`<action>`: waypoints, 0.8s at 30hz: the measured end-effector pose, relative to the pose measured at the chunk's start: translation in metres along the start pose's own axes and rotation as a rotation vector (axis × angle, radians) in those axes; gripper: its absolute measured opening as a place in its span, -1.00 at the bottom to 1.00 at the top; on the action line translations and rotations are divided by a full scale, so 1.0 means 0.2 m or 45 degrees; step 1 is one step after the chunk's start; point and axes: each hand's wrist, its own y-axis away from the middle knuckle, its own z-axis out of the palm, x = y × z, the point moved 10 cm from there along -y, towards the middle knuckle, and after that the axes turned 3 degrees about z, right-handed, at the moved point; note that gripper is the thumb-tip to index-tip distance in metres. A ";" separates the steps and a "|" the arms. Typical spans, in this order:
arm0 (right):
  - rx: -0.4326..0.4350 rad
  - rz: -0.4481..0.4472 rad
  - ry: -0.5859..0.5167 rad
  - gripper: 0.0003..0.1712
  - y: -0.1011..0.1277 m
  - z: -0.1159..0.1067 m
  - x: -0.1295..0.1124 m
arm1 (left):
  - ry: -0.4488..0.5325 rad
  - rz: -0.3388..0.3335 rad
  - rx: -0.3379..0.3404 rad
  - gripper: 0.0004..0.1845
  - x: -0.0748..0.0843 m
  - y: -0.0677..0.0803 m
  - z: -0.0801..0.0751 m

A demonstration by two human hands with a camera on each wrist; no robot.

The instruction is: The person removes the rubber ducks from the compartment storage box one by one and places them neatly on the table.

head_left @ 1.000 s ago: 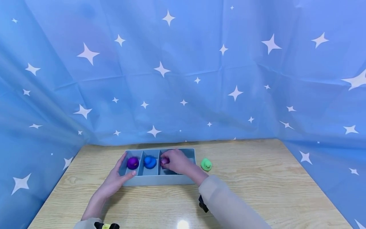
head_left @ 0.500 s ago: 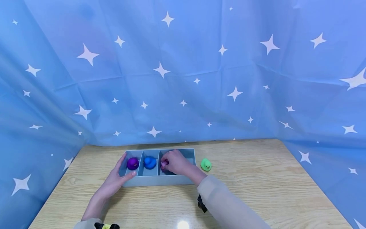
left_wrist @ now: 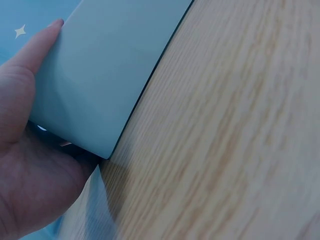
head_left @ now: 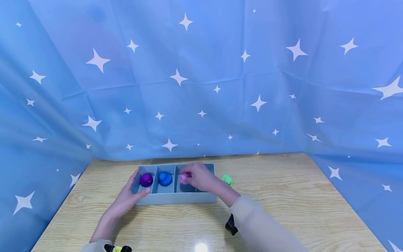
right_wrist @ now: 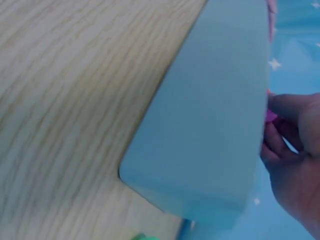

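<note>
In the head view, a grey-blue divided box point(head_left: 176, 198) stands on the table. My left hand point(head_left: 126, 196) holds its left end, the thumb against the front wall and the fingers along the left side. My right hand point(head_left: 201, 177) pinches a pink rubber duck point(head_left: 183, 179) over the third compartment from the left; the fingers cover part of it. A purple duck point(head_left: 146, 180) sits in the leftmost compartment and a blue duck point(head_left: 165, 179) in the second. In the right wrist view, the box wall point(right_wrist: 200, 115) hides most of the pink duck.
A light green duck point(head_left: 227, 180) rests on the wooden table point(head_left: 283, 196) just right of the box, partly behind my right forearm. Behind the table hangs a blue cloth point(head_left: 201, 94) with white stars.
My right hand has lifted slightly and shifted right with the pink duck, which shows more clearly. The forearm now overlaps the green duck's lower edge. My left hand and the box stay put.
</note>
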 end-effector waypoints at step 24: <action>0.381 0.059 0.011 -0.63 0.37 -0.48 0.22 | 0.018 0.009 -0.017 0.11 0.00 0.00 0.01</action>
